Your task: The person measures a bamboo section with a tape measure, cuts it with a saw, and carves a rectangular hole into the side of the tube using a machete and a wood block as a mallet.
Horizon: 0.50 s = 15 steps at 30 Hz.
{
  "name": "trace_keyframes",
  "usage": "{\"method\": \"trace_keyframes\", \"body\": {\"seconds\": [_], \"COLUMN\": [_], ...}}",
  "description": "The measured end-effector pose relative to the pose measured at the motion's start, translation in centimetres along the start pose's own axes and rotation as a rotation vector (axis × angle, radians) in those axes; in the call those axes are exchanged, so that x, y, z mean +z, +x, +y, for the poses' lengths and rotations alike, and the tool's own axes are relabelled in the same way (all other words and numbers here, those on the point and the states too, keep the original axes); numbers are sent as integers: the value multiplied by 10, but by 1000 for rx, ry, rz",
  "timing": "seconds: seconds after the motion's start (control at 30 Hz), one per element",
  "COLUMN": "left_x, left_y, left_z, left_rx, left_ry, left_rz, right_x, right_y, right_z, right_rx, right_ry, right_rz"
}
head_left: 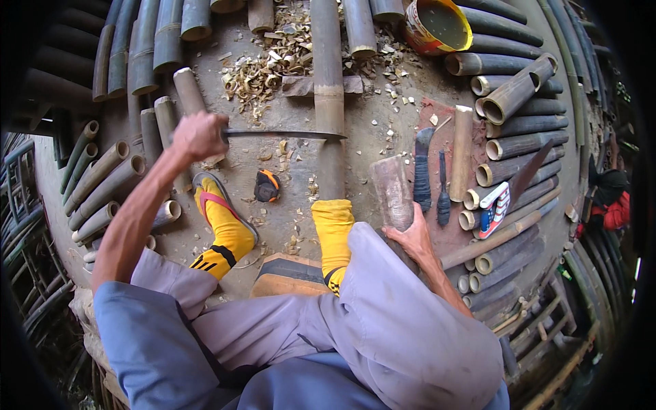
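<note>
Head-worn fisheye looks steeply down, close over knees, feet and ground.

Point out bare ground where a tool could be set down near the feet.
Barest patch: between the left hand with its knife, the bamboo pole and the small black-orange object. Crowded: shavings beyond the blade, tools beside the right hand, bamboo tubes everywhere else.

Blade (283, 134) across bamboo pole (329, 82), mallet (393, 191) right, shavings (263, 68) behind.
</note>
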<state>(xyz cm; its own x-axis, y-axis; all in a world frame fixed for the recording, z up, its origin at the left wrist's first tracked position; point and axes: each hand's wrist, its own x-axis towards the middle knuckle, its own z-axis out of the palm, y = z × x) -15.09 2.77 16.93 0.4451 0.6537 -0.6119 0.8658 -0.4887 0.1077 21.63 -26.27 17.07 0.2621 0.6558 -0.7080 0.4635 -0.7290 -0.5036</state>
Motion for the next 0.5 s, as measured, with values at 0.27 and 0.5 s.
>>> {"method": "trace_keyframes", "body": {"seconds": [0.27,0.5], "left_x": [61,93], "left_y": [-61,-69], "left_z": [22,11], "left_rx": [297,204], "left_ry": [-138,-37], "left_rz": [535,279], "right_x": [14,34], "right_y": [-4,5], "right_z": [-25,-16], "right_rx": [-304,-320], "right_ry": [105,-35], "right_rz": [253,126]}}
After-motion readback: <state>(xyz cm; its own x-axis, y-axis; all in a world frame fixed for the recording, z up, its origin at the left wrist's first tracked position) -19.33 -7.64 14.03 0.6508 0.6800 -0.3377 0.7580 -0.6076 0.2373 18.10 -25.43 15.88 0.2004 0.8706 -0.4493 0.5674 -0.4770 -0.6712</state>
